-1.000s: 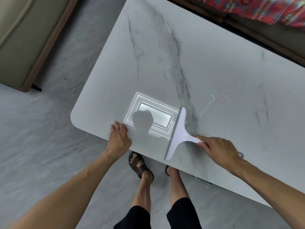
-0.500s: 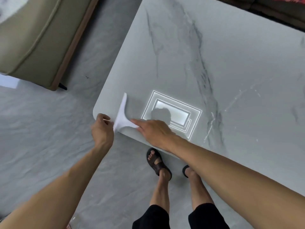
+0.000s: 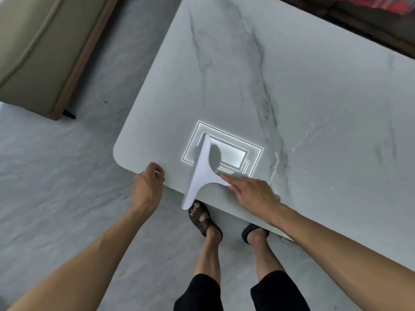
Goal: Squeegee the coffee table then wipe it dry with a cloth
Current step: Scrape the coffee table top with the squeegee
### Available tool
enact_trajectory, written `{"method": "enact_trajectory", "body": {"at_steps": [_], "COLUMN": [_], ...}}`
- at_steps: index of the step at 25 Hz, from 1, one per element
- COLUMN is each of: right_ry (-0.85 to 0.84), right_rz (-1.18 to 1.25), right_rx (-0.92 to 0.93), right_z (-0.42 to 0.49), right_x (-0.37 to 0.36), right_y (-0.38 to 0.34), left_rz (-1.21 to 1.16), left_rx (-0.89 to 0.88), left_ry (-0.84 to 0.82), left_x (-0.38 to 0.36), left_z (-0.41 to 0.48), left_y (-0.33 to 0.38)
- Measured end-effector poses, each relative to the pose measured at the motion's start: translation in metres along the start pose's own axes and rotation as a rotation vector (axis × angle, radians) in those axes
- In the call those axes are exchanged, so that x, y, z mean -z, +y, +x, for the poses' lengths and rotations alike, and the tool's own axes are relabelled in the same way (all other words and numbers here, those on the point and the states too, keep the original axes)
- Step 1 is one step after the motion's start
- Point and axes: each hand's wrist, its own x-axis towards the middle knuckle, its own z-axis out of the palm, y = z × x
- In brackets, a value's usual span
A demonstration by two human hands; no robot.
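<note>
A white squeegee (image 3: pixel 200 171) lies across the near edge of the grey marble coffee table (image 3: pixel 314 104), its blade running from the bright ceiling-light reflection down past the table's rim. My right hand (image 3: pixel 253 194) grips its handle, index finger stretched along it. My left hand (image 3: pixel 148 187) curls over the table's near edge, close to the rounded corner, left of the blade. No cloth is in view.
A beige sofa (image 3: pixel 38 48) with a wooden base stands at the upper left on the grey floor. A dark sofa with a red plaid cover (image 3: pixel 386 5) runs along the table's far side. My sandalled feet (image 3: pixel 204 218) stand just under the near edge.
The squeegee, which reached the table's left corner half a second ago, has moved back right, to the reflection. My left hand has stayed at the near edge.
</note>
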Motion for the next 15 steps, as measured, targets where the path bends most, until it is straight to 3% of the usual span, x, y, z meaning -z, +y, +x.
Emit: {"method": "enact_trajectory", "body": {"at_steps": [7, 11, 15], "right_ry": [0.04, 0.038, 0.069], "right_rz": [-0.018, -0.083, 0.009], "right_rx": [-0.322, -0.426, -0.383], "right_z": [-0.131, -0.184, -0.196], "right_x": [0.016, 0.031, 0.043], "right_y": [0.14, 0.191, 0.186], "left_rz": [0.225, 0.345, 0.315], "left_rx": [-0.368, -0.329, -0.271], "left_ry": [-0.24, -0.388, -0.319], "left_x": [-0.086, -0.124, -0.135], "left_z": [-0.046, -0.069, -0.085], "left_y": [0.077, 0.106, 0.116]}}
